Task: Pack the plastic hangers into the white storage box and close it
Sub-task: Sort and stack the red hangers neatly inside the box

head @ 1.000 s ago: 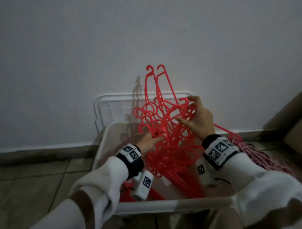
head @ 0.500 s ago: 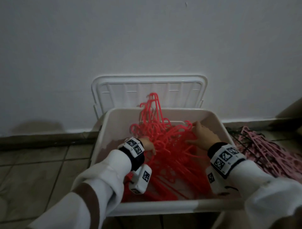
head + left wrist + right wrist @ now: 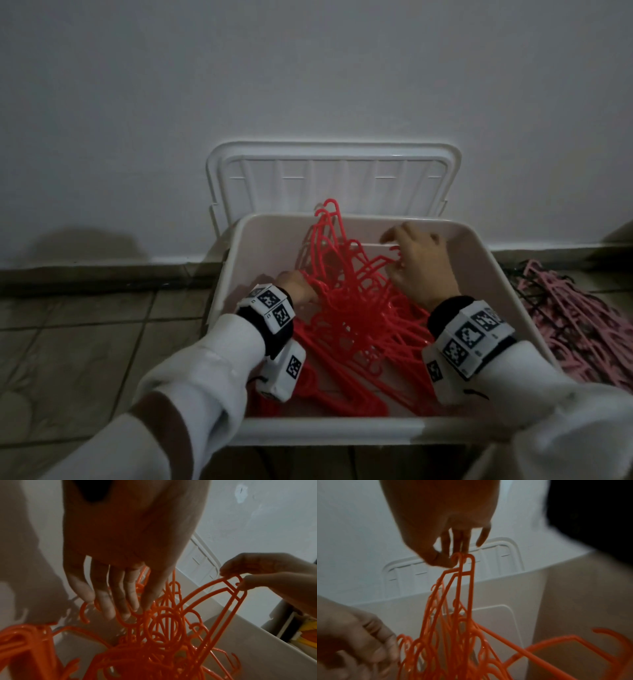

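- Where the tiled floor [image 3: 85, 342] meets a plain pale wall [image 3: 308, 68], the white storage box [image 3: 507, 294] sits on the tiles, its far side close to the wall.
- Lid [image 3: 329, 178] is off the box and stands upright behind it, leaning on the wall, ribbed inner face towards the camera.
- Dim light; a dark skirting strip runs along the wall base.
- Red hangers [image 3: 352, 308] lie in a tangled heap inside the box, filling its middle and near part; two hooks stick up above the far rim.
- Pink hangers [image 3: 575, 318] lie in a pile on the floor just right of the box, outside it.
- Both forearms reach in over the near rim, white sleeves, marker bands at the wrists.
- Left hand [image 3: 296, 289] is low in the left half of the box, on the heap. Left wrist view: fingers [image 3: 120, 599] fairly straight, pointing down, tips threaded among the hooks and touching them; no closed grip seen.
- Right hand [image 3: 419, 263] is higher, in the far right part of the box. Right wrist view: thumb and fingertips [image 3: 440, 558] pinch the end corners of a few red hangers, which hang down from the pinch into the heap; little finger spread apart.
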### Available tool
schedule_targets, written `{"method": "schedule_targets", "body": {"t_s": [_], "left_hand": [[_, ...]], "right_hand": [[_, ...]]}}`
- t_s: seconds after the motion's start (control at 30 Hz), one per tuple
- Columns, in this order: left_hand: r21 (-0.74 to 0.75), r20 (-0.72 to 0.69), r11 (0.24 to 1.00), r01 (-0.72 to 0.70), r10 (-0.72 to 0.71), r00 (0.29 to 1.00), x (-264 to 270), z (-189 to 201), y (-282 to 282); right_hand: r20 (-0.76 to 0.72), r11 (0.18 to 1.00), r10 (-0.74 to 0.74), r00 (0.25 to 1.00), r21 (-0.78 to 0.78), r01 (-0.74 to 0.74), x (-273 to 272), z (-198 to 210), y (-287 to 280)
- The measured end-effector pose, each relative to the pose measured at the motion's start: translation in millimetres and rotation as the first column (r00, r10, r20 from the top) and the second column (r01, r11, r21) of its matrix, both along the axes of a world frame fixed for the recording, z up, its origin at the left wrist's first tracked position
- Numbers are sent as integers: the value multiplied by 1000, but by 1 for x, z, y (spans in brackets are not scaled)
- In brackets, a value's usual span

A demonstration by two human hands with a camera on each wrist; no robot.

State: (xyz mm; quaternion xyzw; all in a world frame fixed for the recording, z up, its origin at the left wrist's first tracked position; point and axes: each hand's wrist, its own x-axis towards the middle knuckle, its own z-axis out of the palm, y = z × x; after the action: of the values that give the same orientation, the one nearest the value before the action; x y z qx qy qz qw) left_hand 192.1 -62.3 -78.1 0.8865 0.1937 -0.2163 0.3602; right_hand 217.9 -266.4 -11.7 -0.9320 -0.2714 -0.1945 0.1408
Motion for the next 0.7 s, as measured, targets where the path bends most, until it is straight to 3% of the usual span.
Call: {"method": "schedule_targets", "body": {"t_s": [0.1,0.2,0.3,0.4,0.5,0.7], "left_hand": [[-213,34,974,-72,81,996,-1,-13,-11],[-357,83,930,-90,127,988,-3,-21,-20],[-354,119,935,-38,86,989,-5,-26,-21],[-347,168,938,19,42,985,-3,-27,-21],[-327,201,941,84,-18,979,-2,-26,-22],[-128,177,973,190,-166,970,-3,-20,-13]], "right_hand": [[46,968,115,992,-230,-101,-5,-12,18],[65,930,42,997,-366,-15,-5,-19,26],[81,897,-22,996,-438,56,0,-24,25],[-87,811,-11,996,-584,-42,-5,-31,23],[-118,744,-78,990,-668,-21,-11,-49,21],[-7,839,16,1000,-545,-17,1,-69,16]]}}
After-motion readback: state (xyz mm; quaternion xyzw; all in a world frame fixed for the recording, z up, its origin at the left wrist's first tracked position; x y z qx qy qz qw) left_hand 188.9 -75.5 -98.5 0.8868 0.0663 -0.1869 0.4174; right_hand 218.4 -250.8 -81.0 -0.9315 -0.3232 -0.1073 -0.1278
